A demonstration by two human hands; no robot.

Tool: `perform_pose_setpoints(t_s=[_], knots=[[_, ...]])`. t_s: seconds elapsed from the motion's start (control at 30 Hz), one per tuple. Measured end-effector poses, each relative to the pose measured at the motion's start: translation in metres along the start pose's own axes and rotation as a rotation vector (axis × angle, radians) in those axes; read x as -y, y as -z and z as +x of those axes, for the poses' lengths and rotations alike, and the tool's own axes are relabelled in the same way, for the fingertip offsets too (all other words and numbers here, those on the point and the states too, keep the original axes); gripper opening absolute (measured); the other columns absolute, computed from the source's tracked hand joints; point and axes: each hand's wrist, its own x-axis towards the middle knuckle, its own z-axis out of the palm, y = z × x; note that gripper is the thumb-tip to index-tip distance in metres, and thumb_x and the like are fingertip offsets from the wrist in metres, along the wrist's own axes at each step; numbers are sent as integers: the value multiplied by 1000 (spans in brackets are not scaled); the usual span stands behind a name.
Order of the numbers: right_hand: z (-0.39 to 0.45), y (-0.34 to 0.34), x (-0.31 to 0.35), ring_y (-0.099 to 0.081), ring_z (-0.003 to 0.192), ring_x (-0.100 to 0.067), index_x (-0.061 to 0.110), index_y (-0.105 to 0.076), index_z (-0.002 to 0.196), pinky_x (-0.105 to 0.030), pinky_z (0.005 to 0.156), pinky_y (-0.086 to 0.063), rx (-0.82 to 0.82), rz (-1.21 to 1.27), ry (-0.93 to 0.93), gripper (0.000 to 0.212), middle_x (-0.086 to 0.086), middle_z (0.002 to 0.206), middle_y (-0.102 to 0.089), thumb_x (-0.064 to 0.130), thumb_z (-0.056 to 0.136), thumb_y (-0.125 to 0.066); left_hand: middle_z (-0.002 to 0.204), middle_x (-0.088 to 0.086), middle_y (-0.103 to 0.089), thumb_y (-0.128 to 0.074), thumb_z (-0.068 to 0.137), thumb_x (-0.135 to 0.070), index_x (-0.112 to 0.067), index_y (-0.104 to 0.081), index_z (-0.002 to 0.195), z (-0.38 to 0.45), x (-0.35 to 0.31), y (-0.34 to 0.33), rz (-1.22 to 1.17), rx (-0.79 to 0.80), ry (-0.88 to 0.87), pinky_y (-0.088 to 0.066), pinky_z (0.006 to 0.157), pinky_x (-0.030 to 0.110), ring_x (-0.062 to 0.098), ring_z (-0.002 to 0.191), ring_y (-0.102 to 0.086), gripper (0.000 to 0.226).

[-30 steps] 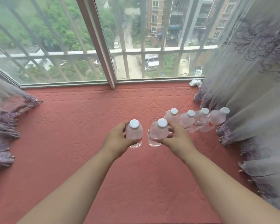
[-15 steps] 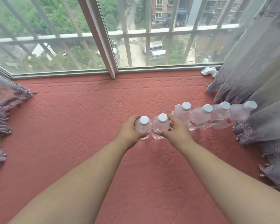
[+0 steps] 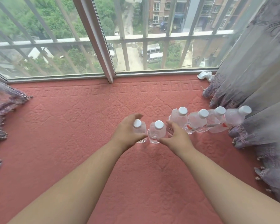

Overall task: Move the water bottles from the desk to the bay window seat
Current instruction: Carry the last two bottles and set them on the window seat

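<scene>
Here, six small clear plastic water bottles with white screw caps stand in a row on the salmon-red embossed cushion of the bay window seat [image 3: 71,126]. The leftmost bottle [image 3: 140,131] and the second bottle [image 3: 157,132] stand upright, just beside each other, in the middle of the seat. The other four bottles [image 3: 199,122] continue the line to the right, close together, the last one touching the hem of the grey-lilac embroidered curtain [image 3: 257,78].

The left hand [image 3: 128,130] is cupped around the leftmost bottle, fingers curved behind it and thumb in front; whether the fingers press on the plastic cannot be told. The right hand [image 3: 174,135] sits just right of the second bottle with fingers spread and loosely extended, thumb reaching toward the bottle's base, not gripping it. Both bare forearms reach in from below.

Beyond the seat, a metal-framed window [image 3: 94,38] with bars looks down on trees, parked vans and apartment blocks. A second beaded curtain [image 3: 0,113] lies at the left edge. A crumpled white tissue [image 3: 204,75] sits in the far right corner.
</scene>
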Motion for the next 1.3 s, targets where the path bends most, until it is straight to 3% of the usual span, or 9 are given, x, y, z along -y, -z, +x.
perform_pose_setpoints(t_s=[0.13,0.2,0.33,0.5,0.63,0.73,1.1,1.3], knots=[[-18,14,5,-56,130,-9,24,-48,148,-33,112,-45,5,94,11,94,6,142,-57,10,68,-94,132,-23,-61,-82,72,-58,-43,-55,136,-10,-33,5,336,-1,-235,-27,113,37,2,130,-49,71],[-29,20,6,-56,130,-7,26,-49,148,-31,111,-44,-4,134,22,93,8,142,-57,11,68,-95,129,-25,-62,-76,76,-63,-46,-55,136,-8,-46,2,441,0,-295,-20,111,35,-1,130,-48,66],[-41,27,7,-56,130,-6,22,-49,149,-34,113,-45,-36,176,34,91,9,143,-57,9,71,-93,118,-26,-69,-71,87,-52,-43,-66,122,0,-55,-7,473,-2,-344,-17,113,36,-2,120,-56,37],[-43,29,2,-56,129,-5,19,-49,149,-32,113,-45,-51,191,35,90,9,145,-56,15,71,-94,106,-15,-73,-73,91,-39,-30,-74,108,12,-62,-12,375,-22,-344,-34,115,39,6,105,-66,20],[-42,26,-3,-56,129,-7,16,-47,151,-30,112,-45,-51,192,28,91,6,147,-55,12,72,-93,116,-12,-70,-76,88,-37,-29,-71,119,14,-67,-14,417,60,-313,-47,100,39,11,111,-63,33],[-40,23,-6,-56,128,-8,15,-47,150,-26,108,-45,-59,207,20,90,4,146,-55,10,73,-92,119,-8,-71,-74,90,-32,-26,-71,125,15,-65,-19,383,101,-295,-49,97,37,14,114,-63,36],[-33,24,-12,-58,128,-6,17,-48,150,-31,111,-46,-78,205,-7,85,4,145,-57,10,77,-89,126,-3,-71,-76,90,-29,-22,-69,131,34,-69,-29,270,-22,-238,-42,99,26,16,119,-62,42],[-30,21,-7,-58,126,-7,20,-50,147,-32,110,-47,-80,183,-3,79,7,141,-59,16,78,-89,139,-4,-61,-88,75,-39,-24,-45,152,36,-66,-18,315,80,-184,-43,109,36,17,128,-56,89]])
